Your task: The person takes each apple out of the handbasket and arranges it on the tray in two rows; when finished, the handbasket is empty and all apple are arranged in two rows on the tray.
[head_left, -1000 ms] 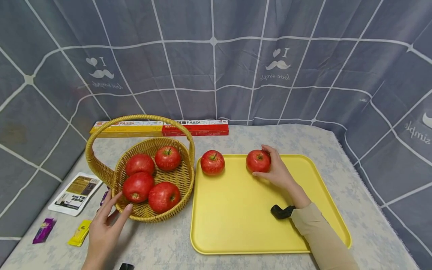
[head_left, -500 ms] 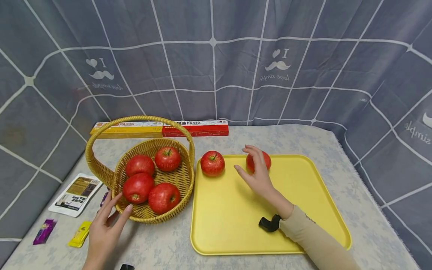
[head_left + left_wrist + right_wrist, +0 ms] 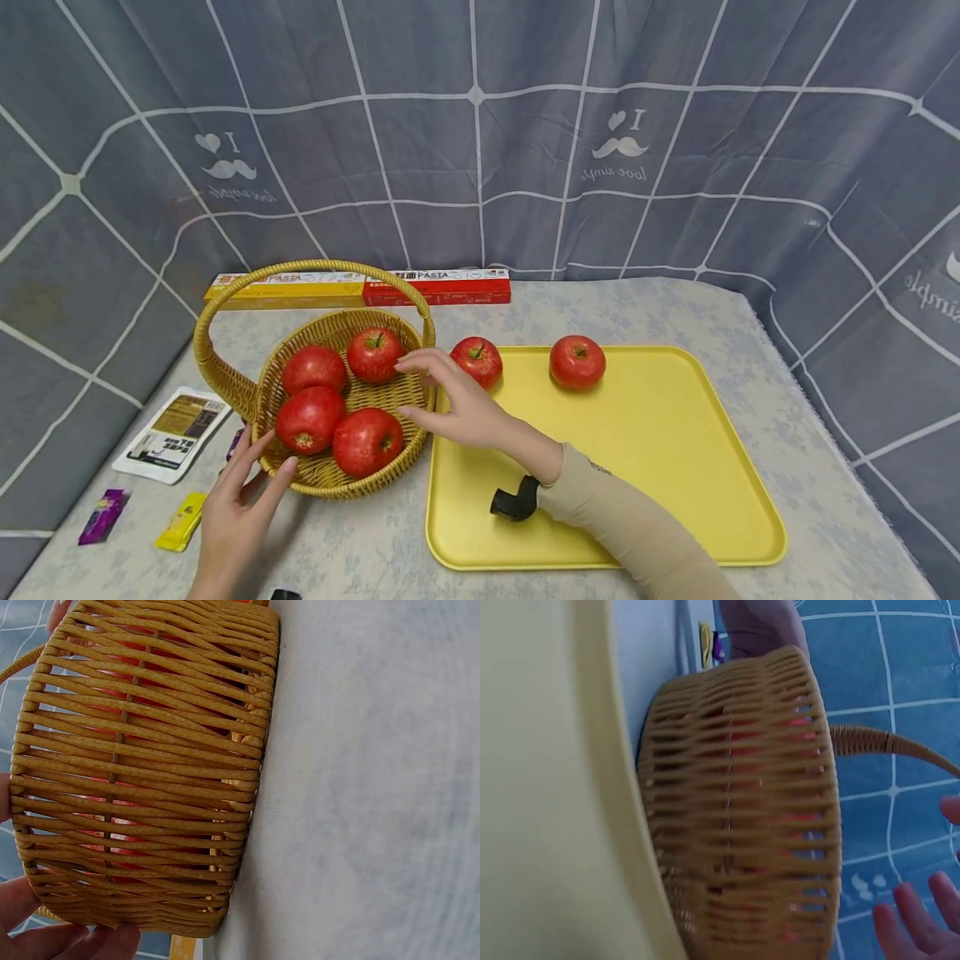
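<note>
A woven basket (image 3: 418, 446) with a tall arched handle holds several red apples (image 3: 367, 442). At its front left, my left hand (image 3: 236, 508) rests spread against the rim, thumb and fingers apart; the left wrist view shows its fingertips (image 3: 124, 941) along the woven side. My right hand (image 3: 461, 408) reaches over the basket's right rim with thumb and fingers spread and nothing between them, close by the apple (image 3: 373, 354) at the back. On the yellow tray (image 3: 637, 467), one apple (image 3: 577, 362) sits near the back edge; another apple (image 3: 480, 360) at the corner is partly hidden by my right hand.
Yellow and red pasta boxes (image 3: 438, 289) lie behind the basket. Left of it lie a white packet (image 3: 171, 435), a purple wrapped piece (image 3: 102, 517) and a yellow sachet (image 3: 180, 522). A grey checked curtain (image 3: 525, 158) hangs around the table.
My right hand has let go of the apple at the tray's back edge and moved left, over the basket's right rim. The left hand has stayed at the basket.
</note>
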A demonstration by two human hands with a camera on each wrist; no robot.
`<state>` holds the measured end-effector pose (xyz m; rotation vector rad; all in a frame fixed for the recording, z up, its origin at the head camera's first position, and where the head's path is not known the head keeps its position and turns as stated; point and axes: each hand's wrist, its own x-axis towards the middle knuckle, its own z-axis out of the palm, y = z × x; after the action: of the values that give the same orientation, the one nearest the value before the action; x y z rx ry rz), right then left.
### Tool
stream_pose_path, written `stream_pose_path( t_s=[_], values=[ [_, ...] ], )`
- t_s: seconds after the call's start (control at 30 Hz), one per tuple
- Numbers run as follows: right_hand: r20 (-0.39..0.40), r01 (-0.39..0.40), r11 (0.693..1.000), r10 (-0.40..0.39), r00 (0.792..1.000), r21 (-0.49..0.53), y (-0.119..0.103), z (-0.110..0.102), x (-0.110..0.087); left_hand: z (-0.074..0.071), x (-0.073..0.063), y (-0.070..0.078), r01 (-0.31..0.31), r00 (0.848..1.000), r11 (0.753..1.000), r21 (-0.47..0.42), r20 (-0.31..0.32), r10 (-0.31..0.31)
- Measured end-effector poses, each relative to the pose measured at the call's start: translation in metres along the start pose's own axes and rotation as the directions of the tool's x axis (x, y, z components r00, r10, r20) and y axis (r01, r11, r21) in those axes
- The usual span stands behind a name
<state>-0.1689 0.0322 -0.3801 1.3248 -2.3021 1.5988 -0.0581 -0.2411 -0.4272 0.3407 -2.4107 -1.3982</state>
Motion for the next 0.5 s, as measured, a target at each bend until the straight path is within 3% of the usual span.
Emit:
stream_pose_path(
  t_s=[0.23, 0.5],
  values=[
    [0.194, -0.072, 0.997, 0.075, 0.978, -0.018, 0.004, 0.023, 0.020, 0.001, 0.000, 0.000, 0.011, 1.000, 1.000, 0.009, 0.001, -0.011],
    [0.421, -0.070, 0.992, 0.107, 0.901, -0.102, 0.011, 0.032, 0.034, 0.001, 0.000, 0.000, 0.004, 1.000, 1.000, 0.015, -0.003, -0.004]
  ],
)
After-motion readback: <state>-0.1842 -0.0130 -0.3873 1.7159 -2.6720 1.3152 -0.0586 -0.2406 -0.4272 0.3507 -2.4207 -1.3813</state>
